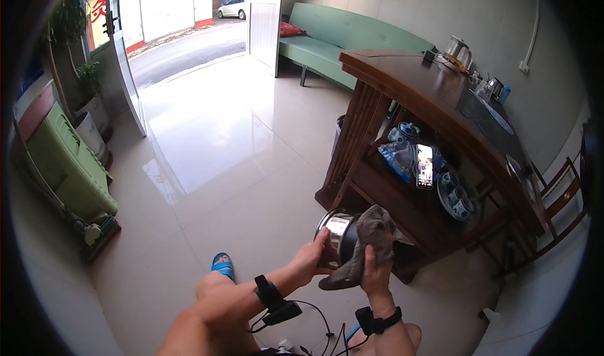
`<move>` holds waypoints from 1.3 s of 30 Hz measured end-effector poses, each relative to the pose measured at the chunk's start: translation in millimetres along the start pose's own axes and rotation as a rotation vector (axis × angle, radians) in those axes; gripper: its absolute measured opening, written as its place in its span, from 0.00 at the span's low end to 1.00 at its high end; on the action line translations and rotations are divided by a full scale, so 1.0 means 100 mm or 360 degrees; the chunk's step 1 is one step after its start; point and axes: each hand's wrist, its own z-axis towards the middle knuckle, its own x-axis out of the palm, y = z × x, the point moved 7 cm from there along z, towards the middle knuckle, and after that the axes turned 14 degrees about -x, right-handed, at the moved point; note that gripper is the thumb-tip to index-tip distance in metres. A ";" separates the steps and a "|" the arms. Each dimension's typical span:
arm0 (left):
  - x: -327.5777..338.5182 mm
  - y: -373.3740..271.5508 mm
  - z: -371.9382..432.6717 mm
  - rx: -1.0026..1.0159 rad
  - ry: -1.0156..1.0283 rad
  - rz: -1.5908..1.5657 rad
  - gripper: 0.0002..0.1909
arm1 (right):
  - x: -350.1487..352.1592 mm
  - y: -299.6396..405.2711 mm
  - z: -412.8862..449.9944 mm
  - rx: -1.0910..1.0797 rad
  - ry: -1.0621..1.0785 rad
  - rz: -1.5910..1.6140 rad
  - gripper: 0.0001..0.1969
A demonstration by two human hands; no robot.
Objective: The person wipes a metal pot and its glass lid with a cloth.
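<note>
My left hand (321, 254) grips the side of a shiny metal pot or kettle (339, 231) with a black band or base, held tilted in front of me. A grey-brown cloth (377, 233) lies against the dark side of the vessel, and my right hand (377, 268) holds it there, thumb on top and the other fingers hidden. Part of the vessel's right side is covered by the cloth. Both wrists carry black straps with small devices and cables.
On the right stands a dark wooden tea table (391, 68); its shelf holds a lit phone (424, 167), a blue-and-white teapot (406, 131) and cups on a plate (443, 198). Behind it is a green sofa (358, 25). A green plastic object (71, 162) and potted plants stand left, near an open door (127, 68).
</note>
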 end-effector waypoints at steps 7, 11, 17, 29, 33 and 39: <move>0.06 0.01 -0.06 0.0011 0.0135 0.0293 0.38 | -0.19 -0.46 0.01 0.0489 -0.0529 0.0471 0.25; 0.08 0.00 -0.05 0.0109 0.0107 0.0479 0.40 | -0.23 -0.90 -0.11 0.0979 -0.0700 0.1163 0.29; 0.07 0.05 0.01 0.0159 0.0163 0.0540 0.41 | -0.29 -0.42 0.00 0.0665 -0.0933 0.0634 0.24; -0.01 -0.14 0.06 0.0395 -0.0108 0.0291 0.18 | 0.35 0.54 0.01 -0.0675 0.0519 -0.0727 0.29; -0.03 -0.18 0.04 0.0384 -0.0043 -0.0021 0.28 | 0.46 0.47 -0.11 -0.0707 0.0512 -0.0729 0.30; 0.09 -0.16 0.03 0.0386 -0.0071 -0.0038 0.31 | 0.24 0.31 0.06 -0.0664 0.0080 -0.0459 0.26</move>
